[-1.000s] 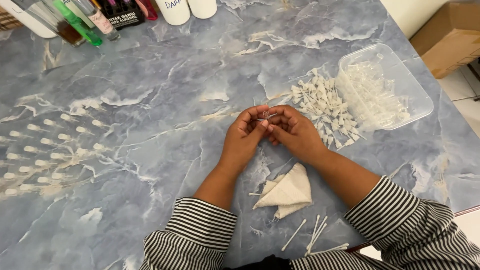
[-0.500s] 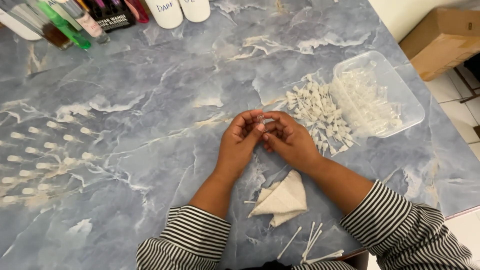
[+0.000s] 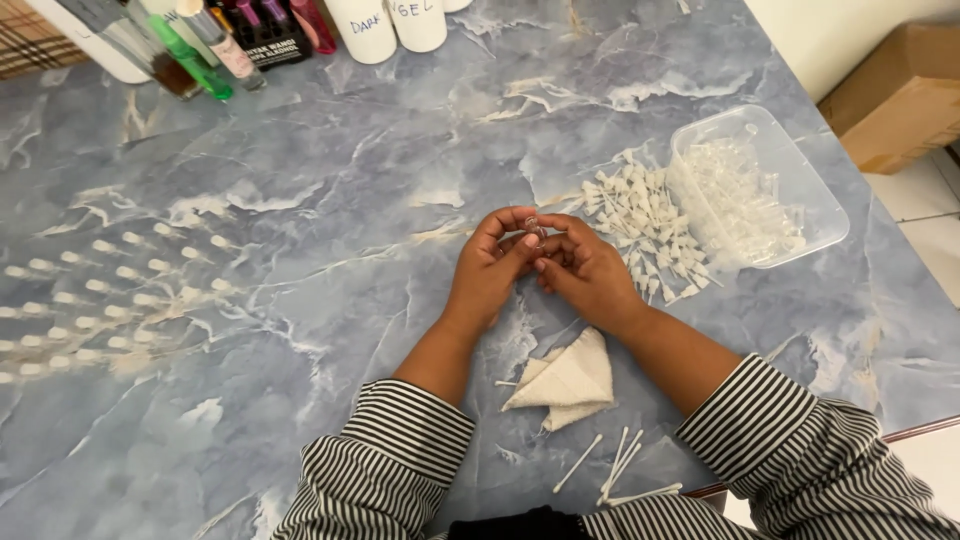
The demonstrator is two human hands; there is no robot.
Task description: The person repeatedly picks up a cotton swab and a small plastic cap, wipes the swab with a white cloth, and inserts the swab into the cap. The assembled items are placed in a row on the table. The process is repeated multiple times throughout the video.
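While both hands meet over the blue marble worktop (image 3: 300, 200), the left hand (image 3: 490, 268) and right hand (image 3: 585, 272) pinch one small clear plastic piece (image 3: 531, 226) between curled fingertips; what it is exactly is too small to tell. Just right of the hands lies a pile of white capped tips (image 3: 640, 215), touching a clear plastic tray (image 3: 800, 175) with more clear pieces. Folded cream cloth (image 3: 568, 380) sits between the forearms, white sticks (image 3: 615, 470) near it. Bottles (image 3: 215, 45) along the far edge.
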